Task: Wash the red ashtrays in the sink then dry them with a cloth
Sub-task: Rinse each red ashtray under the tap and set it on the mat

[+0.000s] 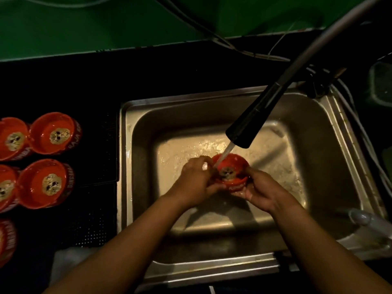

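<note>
A red ashtray (232,164) with a skull emblem is held over the steel sink (135,158), tilted toward me under the water stream from the black faucet head (248,126). My left hand (196,180) grips its left rim, fingers curled into the bowl. My right hand (257,190) cups it from below right. Several more red ashtrays (54,132) sit upright on the black mat (95,209) left of the sink. A pale cloth (63,264) lies at the lower left.
The grey faucet hose (314,49) arcs in from the upper right. Cables (233,47) run along the green wall behind the counter. A pale object (369,221) lies at the sink's right front corner. A dark container (381,83) stands far right.
</note>
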`<action>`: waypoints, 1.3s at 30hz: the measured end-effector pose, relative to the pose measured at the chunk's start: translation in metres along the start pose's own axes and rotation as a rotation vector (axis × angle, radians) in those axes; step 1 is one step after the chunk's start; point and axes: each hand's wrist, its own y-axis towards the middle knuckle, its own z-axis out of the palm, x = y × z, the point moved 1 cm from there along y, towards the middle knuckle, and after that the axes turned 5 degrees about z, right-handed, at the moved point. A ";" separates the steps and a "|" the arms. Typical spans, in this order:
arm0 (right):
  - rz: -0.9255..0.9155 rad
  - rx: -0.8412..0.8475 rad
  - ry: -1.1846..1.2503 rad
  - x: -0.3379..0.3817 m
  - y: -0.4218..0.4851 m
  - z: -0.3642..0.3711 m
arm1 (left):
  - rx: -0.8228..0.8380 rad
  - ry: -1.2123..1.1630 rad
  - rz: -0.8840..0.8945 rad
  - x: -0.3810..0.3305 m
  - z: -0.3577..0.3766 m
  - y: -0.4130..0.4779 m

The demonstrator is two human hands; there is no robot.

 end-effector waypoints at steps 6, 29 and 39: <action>-0.025 0.088 0.064 -0.017 0.025 0.039 | -0.315 -0.628 -0.476 0.054 -0.004 -0.040; 0.316 0.158 0.152 -0.043 0.009 0.000 | -0.125 -0.730 -0.236 -0.014 -0.001 0.037; -0.170 -0.048 -0.097 -0.020 0.017 0.054 | -0.249 -1.538 -0.875 0.016 -0.002 0.004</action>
